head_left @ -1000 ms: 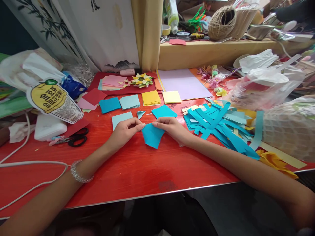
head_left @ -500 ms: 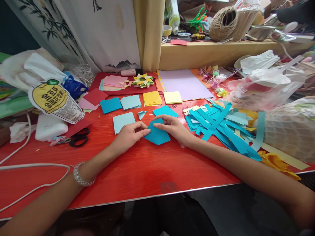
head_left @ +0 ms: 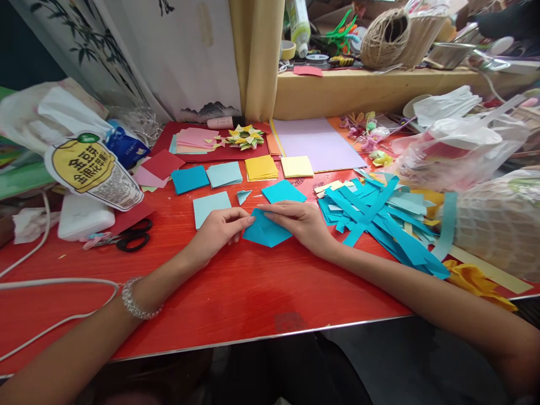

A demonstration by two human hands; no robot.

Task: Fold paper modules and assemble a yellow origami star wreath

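A folded teal paper piece (head_left: 264, 232) lies flat on the red table (head_left: 236, 287). My left hand (head_left: 217, 229) pinches its left corner with curled fingers. My right hand (head_left: 297, 220) lies on its right side, fingers stretched along the top fold and pressing it down. A light blue square (head_left: 211, 206), a tiny folded light blue triangle (head_left: 243, 196) and another teal square (head_left: 283, 192) sit just beyond my hands.
Teal paper strips (head_left: 379, 216) are heaped to the right beside plastic bags (head_left: 459, 146). Coloured paper stacks (head_left: 260, 167), a paper flower (head_left: 244, 136) and a lilac sheet (head_left: 316, 143) lie behind. Scissors (head_left: 133, 239), a white cable (head_left: 59, 281) and a printed bag (head_left: 90, 171) are at left.
The teal piece went from held up with a hanging point to lying flat on the table. My right hand's fingers have stretched out along its top fold.
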